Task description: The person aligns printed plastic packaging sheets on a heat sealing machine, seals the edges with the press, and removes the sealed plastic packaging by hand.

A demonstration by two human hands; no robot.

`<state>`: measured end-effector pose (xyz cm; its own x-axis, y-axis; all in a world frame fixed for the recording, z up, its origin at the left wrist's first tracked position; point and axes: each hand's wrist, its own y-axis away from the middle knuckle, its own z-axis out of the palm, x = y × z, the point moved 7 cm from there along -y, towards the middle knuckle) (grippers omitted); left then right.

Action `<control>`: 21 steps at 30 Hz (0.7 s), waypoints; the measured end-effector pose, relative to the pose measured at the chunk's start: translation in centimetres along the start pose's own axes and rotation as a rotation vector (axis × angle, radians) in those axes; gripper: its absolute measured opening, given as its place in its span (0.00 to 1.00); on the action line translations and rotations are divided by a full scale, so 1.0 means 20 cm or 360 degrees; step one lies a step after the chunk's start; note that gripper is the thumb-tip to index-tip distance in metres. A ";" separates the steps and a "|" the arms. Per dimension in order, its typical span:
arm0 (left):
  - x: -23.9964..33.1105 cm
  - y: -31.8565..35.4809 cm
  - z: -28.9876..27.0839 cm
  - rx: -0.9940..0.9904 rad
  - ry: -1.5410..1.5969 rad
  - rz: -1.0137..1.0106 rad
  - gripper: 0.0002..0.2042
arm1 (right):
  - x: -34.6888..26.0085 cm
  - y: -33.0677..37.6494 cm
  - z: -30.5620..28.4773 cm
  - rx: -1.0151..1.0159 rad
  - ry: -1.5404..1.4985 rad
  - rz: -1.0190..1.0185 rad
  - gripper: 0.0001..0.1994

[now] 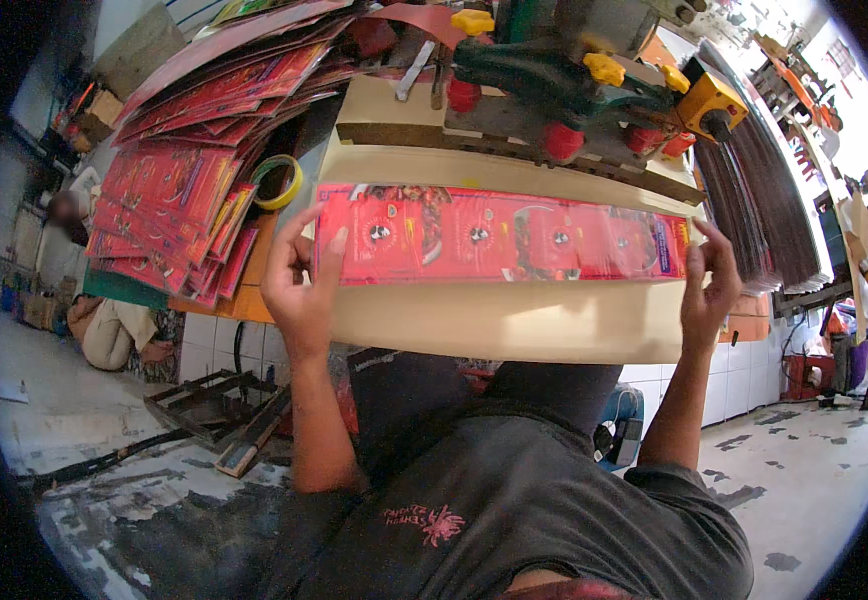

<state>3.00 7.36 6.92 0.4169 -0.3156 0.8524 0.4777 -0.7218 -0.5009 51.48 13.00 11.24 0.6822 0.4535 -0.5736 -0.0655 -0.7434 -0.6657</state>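
Gripping a long red sheet point(499, 240) at its two ends, the left hand point(299, 285) and the right hand point(711, 275) each have their fingers clamped on it. The sheet spans the gap between both sets of fingers, over a cream board point(494, 325). Just beyond the left fingers sits a yellow tape roll point(297, 187); farther left of them, piled red sheets point(159, 205).

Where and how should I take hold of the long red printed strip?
Probably best by the short ends of the red printed strip, left hand coming from the left, right hand from the right. It is long, narrow and thin, its broad face up, so gripping both ends should keep it flatter than gripping one.
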 end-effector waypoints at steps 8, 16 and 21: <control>0.21 0.22 -0.28 0.0448 0.0175 0.0224 0.24 | -0.60 -0.05 0.47 -0.0561 0.0030 -0.0457 0.21; -0.08 0.26 -0.33 0.0538 0.1225 -0.0339 0.30 | -0.67 -0.08 0.50 -0.0745 -0.0136 -0.0347 0.17; -0.03 0.32 -0.12 0.0520 0.1622 -0.0693 0.25 | -0.76 -0.13 0.59 -0.0787 -0.0155 -0.0505 0.11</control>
<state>3.91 1.34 3.47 -0.5788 -0.5374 0.6133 0.6670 -0.7447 -0.0230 32.68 13.72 16.10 0.5416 0.7165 -0.4397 0.4934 -0.6944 -0.5238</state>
